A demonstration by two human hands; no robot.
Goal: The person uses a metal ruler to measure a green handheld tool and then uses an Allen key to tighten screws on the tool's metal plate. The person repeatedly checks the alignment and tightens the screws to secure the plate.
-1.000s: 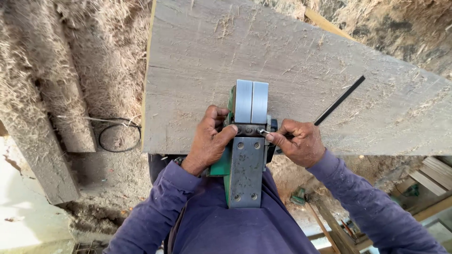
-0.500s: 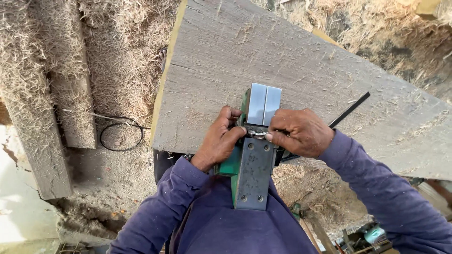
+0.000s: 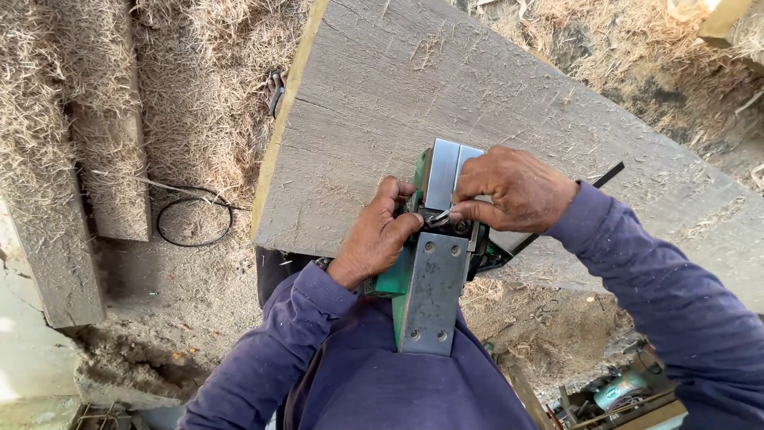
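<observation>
Compared with half a second back, the right hand (image 3: 516, 189) has moved forward over the green electric planer (image 3: 434, 263), covering more of its front sole plate; the view has also swung slightly, the plank's (image 3: 414, 103) near edge now running steeper.

Planer lies upside down, metal base up, at the near edge of the plank, its rear overhanging toward the person's chest. Left hand (image 3: 374, 239) clamps the planer's side, thumb on top. Right hand pinches a small metal tool (image 3: 440, 216) at the gap between the two sole plates; tool type hard to make out. Blade drum hidden under the fingers.

Counted: one planer, two sole plates, one plank, one black cable loop (image 3: 195, 223) in the shavings, one black rod (image 3: 609, 175) partly behind the right wrist.
</observation>
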